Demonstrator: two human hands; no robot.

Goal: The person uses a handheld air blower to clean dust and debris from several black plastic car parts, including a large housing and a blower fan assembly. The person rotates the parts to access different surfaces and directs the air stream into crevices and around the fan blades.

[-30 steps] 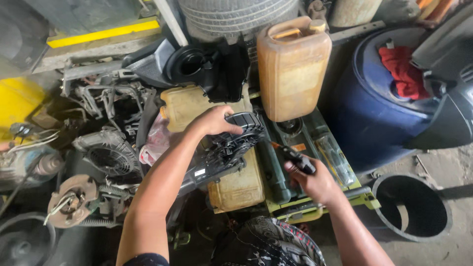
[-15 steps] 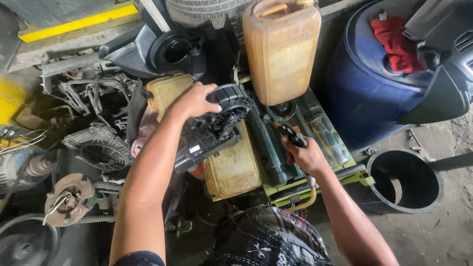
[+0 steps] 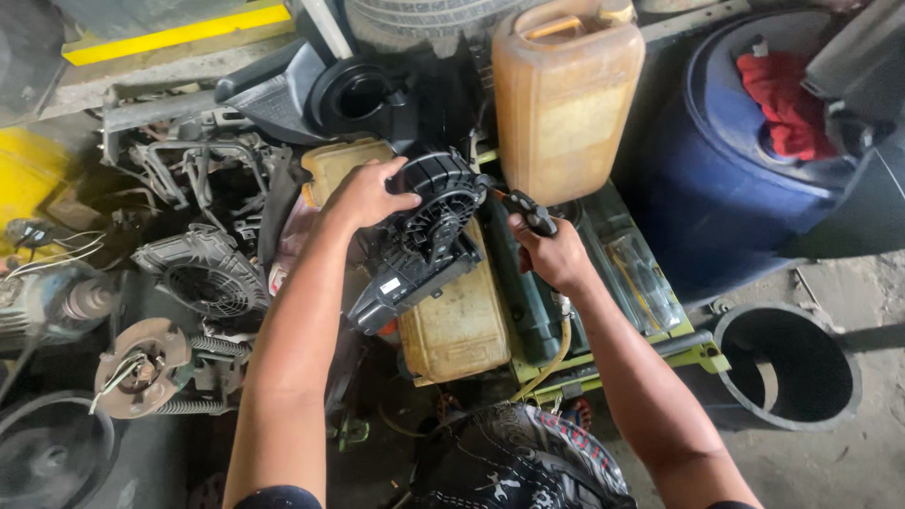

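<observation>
Hands on a black blower housing over a cluttered pile of car parts

Left hand (image 3: 363,193) lies clasped over the top of the black ribbed blower housing (image 3: 424,236), fingers curled onto its round slatted end; the housing sits tilted on a dirty yellowish plastic container (image 3: 457,320), in the middle of the pile. Right hand (image 3: 556,254) is clenched around a black-handled tool (image 3: 528,212) whose tip points at the right side of the housing, just beside it. Behind them stands a tall amber jerrycan (image 3: 566,94), with a blue drum (image 3: 716,179) to its right carrying a red rag (image 3: 782,104). A round grey fan part (image 3: 203,278) lies well to the left, and a black bucket (image 3: 787,363) stands on the floor at the right
</observation>
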